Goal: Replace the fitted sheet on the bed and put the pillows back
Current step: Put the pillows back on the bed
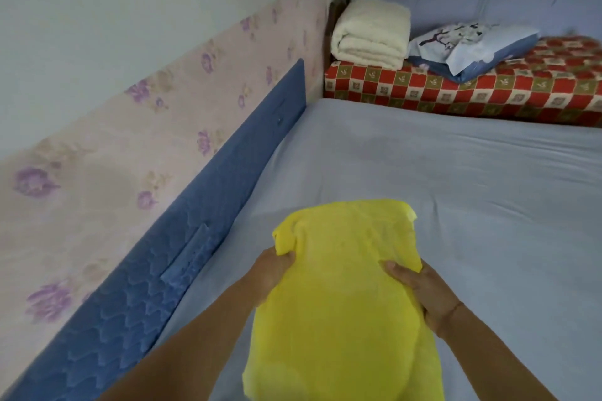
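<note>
One pale blue fitted sheet [456, 189] lay pretty smooth across the bed | yellow pillow [342, 303] was over its near edge, closer to the wall side | left hand [273, 270] clutched the pillow's left corner | right hand [423, 293] gripped its right edge

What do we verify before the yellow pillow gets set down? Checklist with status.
1. Grip of left hand on yellow pillow: ok, fingers curled on its edge.
2. Grip of right hand on the other side: ok.
3. The sheet lies flat on the visible bed, light wrinkles only: ok.
4. Sheet corners tucked: cannot tell, undersides hidden.
5. Spot beside the blue padded panel free of things: ok.
6. The patterned pillow on this bed: not ok, it lies on the red checked cover.
</note>
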`<state>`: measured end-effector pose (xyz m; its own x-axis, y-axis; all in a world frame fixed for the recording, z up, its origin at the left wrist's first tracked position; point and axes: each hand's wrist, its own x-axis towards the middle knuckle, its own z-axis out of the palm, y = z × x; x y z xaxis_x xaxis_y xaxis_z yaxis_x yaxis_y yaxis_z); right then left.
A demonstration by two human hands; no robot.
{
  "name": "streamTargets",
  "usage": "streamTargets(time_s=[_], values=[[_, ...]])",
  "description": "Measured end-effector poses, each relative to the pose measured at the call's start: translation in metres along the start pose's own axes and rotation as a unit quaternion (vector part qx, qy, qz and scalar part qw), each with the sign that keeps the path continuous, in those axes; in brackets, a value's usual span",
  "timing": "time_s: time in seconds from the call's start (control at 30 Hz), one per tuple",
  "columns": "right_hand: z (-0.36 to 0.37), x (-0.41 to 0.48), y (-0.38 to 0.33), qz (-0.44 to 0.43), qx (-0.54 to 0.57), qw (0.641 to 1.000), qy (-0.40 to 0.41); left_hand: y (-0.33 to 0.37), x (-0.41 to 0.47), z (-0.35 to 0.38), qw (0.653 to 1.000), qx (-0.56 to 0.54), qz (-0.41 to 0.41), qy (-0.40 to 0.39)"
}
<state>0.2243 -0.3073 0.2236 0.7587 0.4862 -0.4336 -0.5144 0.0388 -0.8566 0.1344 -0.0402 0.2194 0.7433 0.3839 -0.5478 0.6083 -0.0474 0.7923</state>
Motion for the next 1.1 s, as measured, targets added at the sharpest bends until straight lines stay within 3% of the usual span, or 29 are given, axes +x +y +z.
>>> streamTargets(time_s=[0.33, 0.57, 0.7, 0.77, 0.87, 0.93, 1.0, 1.1], values=[[0.012, 0.163, -0.053, 0.021, 0.007, 0.999, 0.048, 0.077, 0.171, -0.03, 0.998, 0.004, 0.047, -0.041], [0.001, 0.314, -0.123, -0.055, 0.013, 0.997, 0.054, 0.176, 0.313, -0.04, 0.99, 0.029, 0.135, -0.002], [-0.013, 0.406, -0.149, -0.133, -0.051, 0.984, 0.112, 0.21, 0.39, -0.043, 0.979, -0.011, 0.205, 0.02], [-0.022, 0.444, -0.143, -0.133, -0.112, 0.976, 0.13, 0.195, 0.432, -0.038, 0.972, -0.035, 0.229, 0.035], [-0.039, 0.489, -0.085, -0.05, -0.223, 0.945, 0.233, 0.127, 0.509, -0.021, 0.982, -0.03, 0.178, 0.055], [-0.045, 0.505, -0.03, 0.039, -0.278, 0.922, 0.268, 0.081, 0.534, 0.0, 0.994, 0.02, 0.107, 0.03], [-0.052, 0.516, 0.013, 0.093, -0.317, 0.902, 0.277, 0.059, 0.529, 0.019, 0.992, 0.097, 0.051, 0.061], [-0.062, 0.531, 0.041, 0.081, -0.344, 0.883, 0.308, 0.029, 0.544, 0.036, 0.98, 0.147, 0.064, 0.115]])
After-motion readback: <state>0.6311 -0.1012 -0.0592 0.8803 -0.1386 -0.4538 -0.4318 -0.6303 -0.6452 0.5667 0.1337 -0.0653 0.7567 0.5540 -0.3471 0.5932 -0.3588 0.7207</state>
